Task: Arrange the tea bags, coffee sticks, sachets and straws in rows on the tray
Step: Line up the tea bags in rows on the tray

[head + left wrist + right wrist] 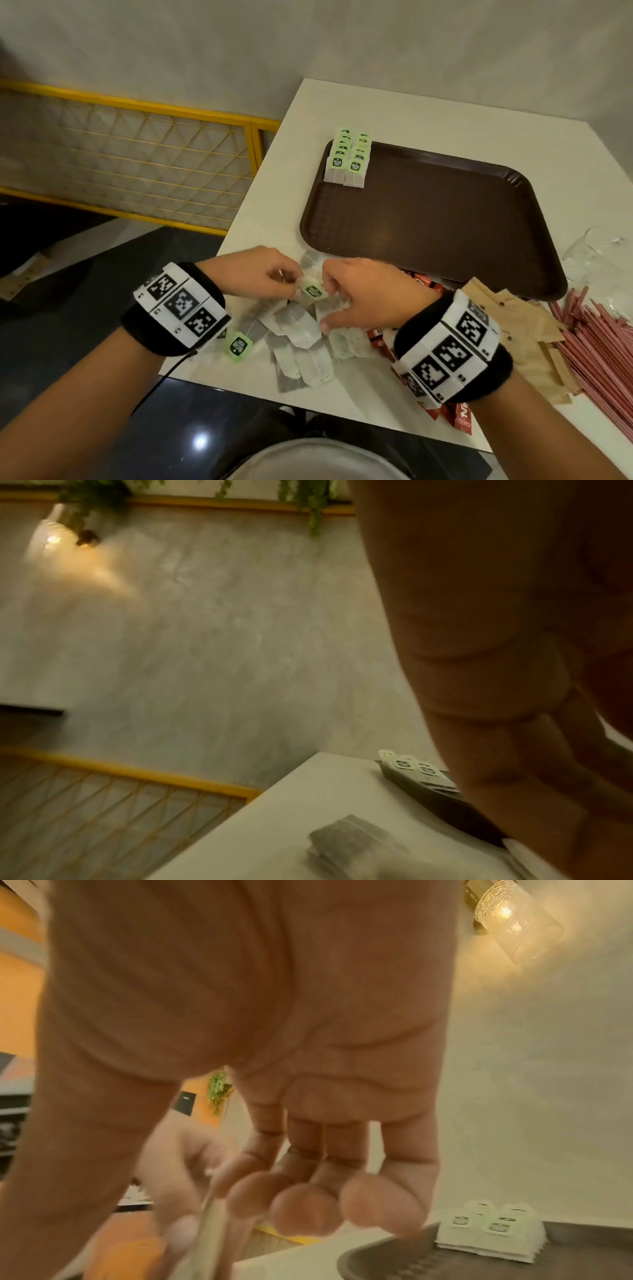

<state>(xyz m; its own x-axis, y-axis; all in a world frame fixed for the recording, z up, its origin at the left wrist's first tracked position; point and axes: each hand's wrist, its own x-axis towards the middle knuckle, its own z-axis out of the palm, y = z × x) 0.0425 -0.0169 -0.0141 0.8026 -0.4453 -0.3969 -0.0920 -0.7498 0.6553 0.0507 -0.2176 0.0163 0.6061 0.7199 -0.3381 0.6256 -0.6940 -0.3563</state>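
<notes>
Fingers of left hand [257, 274] and right hand [363, 291] pinching green tea-bag tag [312, 290] above loose tea bags [301, 337]

Head view: from above, facing forward and down over the table [383, 113], both wrists near.
Left wrist view: low, close under the left hand [507, 615], facing the wall.
Right wrist view: close under the right hand [274, 1001].
Shared: the tray [445, 219] corner with stacked tea bags [347, 159].
</notes>
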